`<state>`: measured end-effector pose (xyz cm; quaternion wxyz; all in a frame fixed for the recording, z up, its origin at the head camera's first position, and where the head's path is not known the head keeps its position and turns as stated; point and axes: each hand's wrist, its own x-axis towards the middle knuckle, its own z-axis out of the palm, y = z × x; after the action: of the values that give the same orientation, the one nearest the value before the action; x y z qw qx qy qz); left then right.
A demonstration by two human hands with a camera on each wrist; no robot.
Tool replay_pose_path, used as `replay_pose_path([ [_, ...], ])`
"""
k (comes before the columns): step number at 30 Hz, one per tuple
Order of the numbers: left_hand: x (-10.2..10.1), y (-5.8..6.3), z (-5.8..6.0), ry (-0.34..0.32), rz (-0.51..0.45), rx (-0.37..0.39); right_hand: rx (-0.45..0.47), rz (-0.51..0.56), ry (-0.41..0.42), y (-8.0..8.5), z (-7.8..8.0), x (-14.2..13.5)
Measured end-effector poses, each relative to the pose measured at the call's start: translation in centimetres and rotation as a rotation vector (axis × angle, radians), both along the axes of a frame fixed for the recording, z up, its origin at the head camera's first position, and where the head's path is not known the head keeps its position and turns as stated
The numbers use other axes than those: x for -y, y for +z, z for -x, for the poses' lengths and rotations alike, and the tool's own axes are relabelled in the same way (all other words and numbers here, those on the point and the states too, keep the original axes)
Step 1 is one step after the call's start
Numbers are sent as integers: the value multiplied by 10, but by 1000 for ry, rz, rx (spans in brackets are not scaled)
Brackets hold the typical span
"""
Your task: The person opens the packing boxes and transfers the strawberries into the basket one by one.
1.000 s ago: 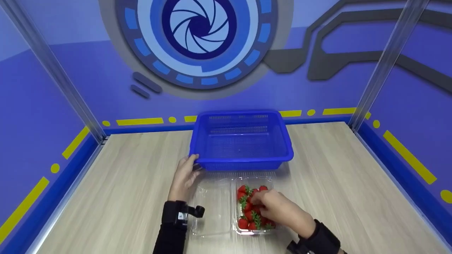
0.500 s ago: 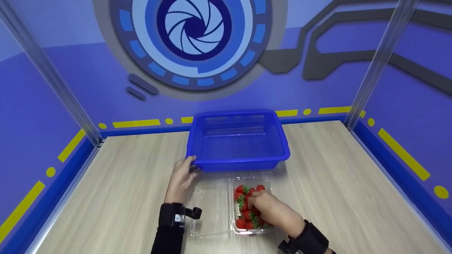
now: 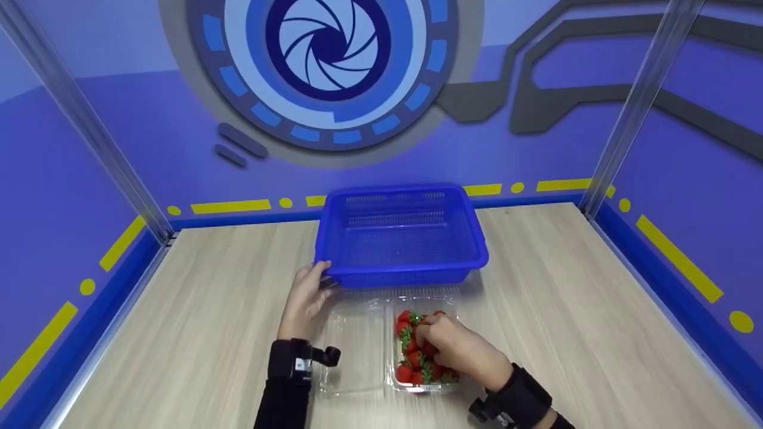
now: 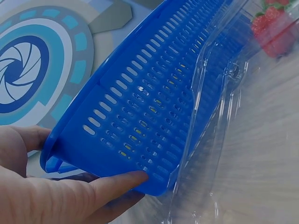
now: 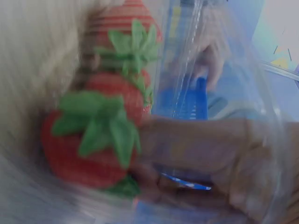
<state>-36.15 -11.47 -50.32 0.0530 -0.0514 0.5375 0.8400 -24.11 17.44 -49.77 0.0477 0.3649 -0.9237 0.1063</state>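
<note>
The right hand [image 3: 462, 342] is lowered into the tray [image 3: 432, 304] of a clear hinged box, its fingers bent down among the strawberries [image 3: 404, 373]. In the right wrist view contact with the fruit is suggested, but because of blur and the clear plastic it cannot be told whether a berry is pinched. Entry is made from above, presumably because the berries are closely packed and fenced in by the walls.

By the left hand [image 3: 306, 296] the near left corner of a blue basket [image 3: 402, 268] is gripped, with the rim caught between the digits and one digit laid along the slotted outer wall; the light basket is probably steadied by this hold.

The lid [image 3: 354, 351] is laid flat to the left of the tray, so the berries are left uncovered. The basket is set just beyond the box, within easy reach, on the wooden worktop [image 3: 208, 333], before a patterned panel [image 3: 149, 137].
</note>
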Motion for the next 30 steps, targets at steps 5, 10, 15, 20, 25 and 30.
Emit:
replay_pose_path([
  [5,0,-2,0,-11,-21,-16,65,26,-10,1,0,-4],
  [10,0,-1,-1,-2,-22,-16,111,61,-29,4,1,-6],
  [15,2,2,3,3,-38,-21,133,83,-40,9,4,-4],
  [20,4,3,2,10,-36,-23,115,70,-27,13,6,-2],
  [25,2,1,0,10,-17,-22,106,103,-13,14,4,-4],
  [30,0,-2,-3,17,49,6,94,131,4,10,2,-4],
])
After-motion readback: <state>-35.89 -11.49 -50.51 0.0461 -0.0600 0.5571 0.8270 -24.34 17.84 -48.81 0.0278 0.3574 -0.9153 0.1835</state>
